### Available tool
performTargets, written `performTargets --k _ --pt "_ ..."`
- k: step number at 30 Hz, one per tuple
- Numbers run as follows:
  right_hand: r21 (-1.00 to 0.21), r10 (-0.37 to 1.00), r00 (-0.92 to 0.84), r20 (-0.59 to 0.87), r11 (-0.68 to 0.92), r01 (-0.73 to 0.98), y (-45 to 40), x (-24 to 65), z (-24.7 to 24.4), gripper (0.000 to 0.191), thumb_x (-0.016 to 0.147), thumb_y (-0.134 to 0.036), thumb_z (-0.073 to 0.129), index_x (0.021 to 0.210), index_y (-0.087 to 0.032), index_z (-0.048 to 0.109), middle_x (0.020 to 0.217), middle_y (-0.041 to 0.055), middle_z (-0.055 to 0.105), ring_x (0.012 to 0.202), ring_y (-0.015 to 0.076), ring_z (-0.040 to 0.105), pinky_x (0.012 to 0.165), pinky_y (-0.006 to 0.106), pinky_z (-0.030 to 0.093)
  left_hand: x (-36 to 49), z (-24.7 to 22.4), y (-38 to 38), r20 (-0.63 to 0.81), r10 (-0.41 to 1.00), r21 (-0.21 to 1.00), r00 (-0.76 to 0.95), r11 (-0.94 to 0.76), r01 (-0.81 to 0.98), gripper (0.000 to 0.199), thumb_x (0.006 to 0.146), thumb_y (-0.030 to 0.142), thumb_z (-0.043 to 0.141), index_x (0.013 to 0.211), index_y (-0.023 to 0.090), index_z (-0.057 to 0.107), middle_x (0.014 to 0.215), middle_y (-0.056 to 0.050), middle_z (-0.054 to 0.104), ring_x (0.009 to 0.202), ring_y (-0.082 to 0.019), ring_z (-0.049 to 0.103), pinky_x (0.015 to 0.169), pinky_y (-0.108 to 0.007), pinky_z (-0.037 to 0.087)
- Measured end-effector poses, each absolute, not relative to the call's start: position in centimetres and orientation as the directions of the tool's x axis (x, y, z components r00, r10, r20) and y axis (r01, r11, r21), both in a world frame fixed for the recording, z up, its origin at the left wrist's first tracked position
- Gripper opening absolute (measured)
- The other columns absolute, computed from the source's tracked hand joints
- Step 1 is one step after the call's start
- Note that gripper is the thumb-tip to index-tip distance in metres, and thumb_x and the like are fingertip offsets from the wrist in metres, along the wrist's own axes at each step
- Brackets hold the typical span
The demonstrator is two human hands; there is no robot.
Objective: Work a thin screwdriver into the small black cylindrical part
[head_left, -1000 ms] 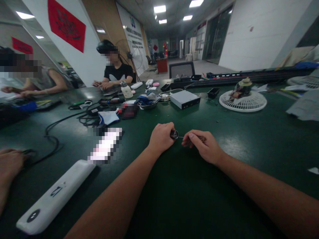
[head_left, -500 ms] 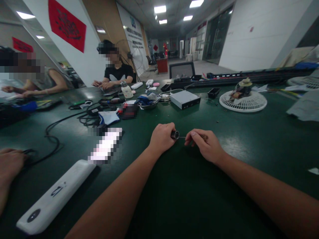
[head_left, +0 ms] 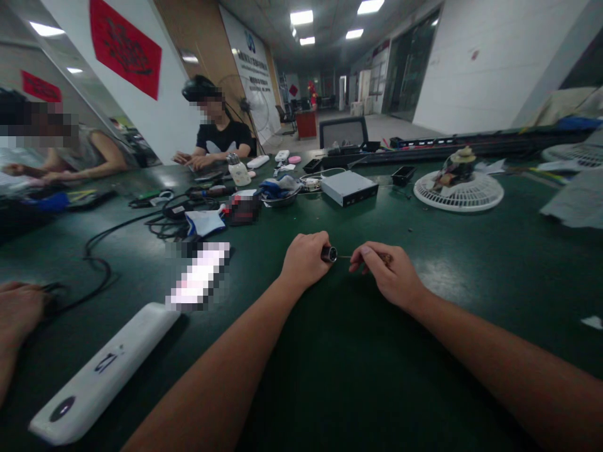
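Observation:
Near the middle of the green table [head_left: 339,351], my left hand [head_left: 305,258] is closed round a dark cylindrical part [head_left: 330,254], whose round end faces right. My right hand [head_left: 387,267] pinches a thin tool with a brownish handle [head_left: 387,258]. The tool's slim shaft [head_left: 344,257] points left at the cylinder's open end. Whether its tip touches the cylinder is too small to tell.
Left of my arms lie a long white device [head_left: 106,373] and a lit phone [head_left: 200,275]. Farther back are a grey box [head_left: 349,187], a white fan grille [head_left: 458,193], cables and pouches. Another person's hand [head_left: 21,311] rests at the left edge; two people sit beyond.
Both hands keep almost the same place and grip. The view has shifted very slightly.

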State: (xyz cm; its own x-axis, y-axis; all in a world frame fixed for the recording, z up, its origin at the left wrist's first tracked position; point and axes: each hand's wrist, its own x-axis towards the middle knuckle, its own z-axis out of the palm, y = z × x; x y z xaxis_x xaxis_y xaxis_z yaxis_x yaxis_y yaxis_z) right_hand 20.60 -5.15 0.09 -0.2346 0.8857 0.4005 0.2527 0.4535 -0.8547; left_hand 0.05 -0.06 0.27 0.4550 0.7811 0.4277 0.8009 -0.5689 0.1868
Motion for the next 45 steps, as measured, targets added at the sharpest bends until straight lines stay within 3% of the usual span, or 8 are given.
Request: performTargets --k 5,10,15,23,30,38,42,45 --pt "-0.855 0.860 -0.313 0.403 0.476 0.207 -5.28 20.58 0.09 0.033 0.104 -0.034 0.046 0.096 -0.018 0.073 0.086 0.0048 0.075 0.075 0.0173 0.067 0.066 0.031 0.050 0.06 0.23 -0.08 0.428 0.781 0.189 0.455 -0.570 0.800 0.014 0.077 0.017 0.065 0.078 0.022 0.052 0.083 -0.001 0.069 0.077 -0.021 0.062 0.075 -0.035 0.041" --pt "-0.851 0.888 -0.229 0.399 0.451 0.269 -5.05 20.64 -0.11 0.035 0.104 -0.035 0.046 0.089 -0.018 0.073 0.077 0.0041 0.073 0.072 0.0178 0.068 0.064 0.032 0.050 0.08 0.25 -0.11 0.429 0.776 0.179 0.462 -0.574 0.799 0.014 0.077 0.017 0.065 0.079 0.022 0.052 0.084 -0.001 0.069 0.078 -0.021 0.062 0.075 -0.035 0.041" --pt "-0.864 0.869 -0.270 0.414 0.469 0.184 -5.11 20.50 0.05 0.030 0.103 -0.031 0.047 0.096 -0.017 0.072 0.085 0.0053 0.074 0.078 0.0177 0.070 0.067 0.030 0.052 0.07 0.17 -0.06 0.430 0.778 0.181 0.458 -0.571 0.800 0.013 0.079 0.019 0.065 0.079 0.022 0.052 0.083 -0.001 0.069 0.077 -0.020 0.062 0.075 -0.035 0.041" --pt "-0.870 0.893 -0.220 0.394 0.439 0.224 -5.08 20.63 -0.11 0.033 0.104 -0.032 0.047 0.086 -0.018 0.071 0.074 0.0037 0.072 0.069 0.0166 0.068 0.065 0.030 0.051 0.13 0.24 -0.09 0.422 0.783 0.183 0.458 -0.568 0.802 0.014 0.078 0.018 0.066 0.079 0.022 0.052 0.084 -0.001 0.069 0.078 -0.020 0.062 0.075 -0.036 0.042" --pt "-0.882 0.873 -0.253 0.418 0.457 0.118 -5.33 20.39 0.11 0.030 0.103 -0.031 0.048 0.094 -0.017 0.072 0.085 0.0058 0.074 0.076 0.0171 0.070 0.066 0.030 0.053 0.14 0.29 -0.12 0.423 0.786 0.192 0.450 -0.563 0.804 0.015 0.077 0.017 0.066 0.078 0.022 0.052 0.082 -0.001 0.069 0.077 -0.021 0.062 0.075 -0.035 0.042" --pt "-0.877 0.894 -0.205 0.398 0.437 0.203 -5.18 20.45 0.09 0.031 0.103 -0.031 0.048 0.091 -0.017 0.073 0.079 0.0045 0.074 0.072 0.0166 0.070 0.065 0.029 0.052 0.12 0.36 -0.10 0.406 0.796 0.203 0.450 -0.558 0.804 0.015 0.078 0.018 0.066 0.079 0.022 0.052 0.085 -0.002 0.069 0.078 -0.021 0.062 0.076 -0.035 0.042" --pt "-0.888 0.878 -0.286 0.383 0.436 0.148 -5.16 20.30 0.01 0.029 0.103 -0.031 0.048 0.098 -0.017 0.073 0.089 0.0063 0.075 0.080 0.0175 0.071 0.066 0.029 0.054 0.11 0.33 -0.12 0.409 0.794 0.202 0.449 -0.559 0.804 0.015 0.078 0.017 0.065 0.079 0.022 0.052 0.084 -0.002 0.069 0.078 -0.020 0.062 0.076 -0.035 0.042" --pt "-0.881 0.863 -0.337 0.376 0.446 0.157 -5.26 20.28 0.00 0.030 0.103 -0.032 0.048 0.095 -0.017 0.073 0.085 0.0051 0.074 0.077 0.0170 0.070 0.066 0.029 0.054 0.11 0.28 -0.15 0.415 0.790 0.201 0.451 -0.564 0.801 0.014 0.078 0.016 0.064 0.079 0.022 0.052 0.084 -0.001 0.070 0.078 -0.020 0.062 0.076 -0.035 0.042"
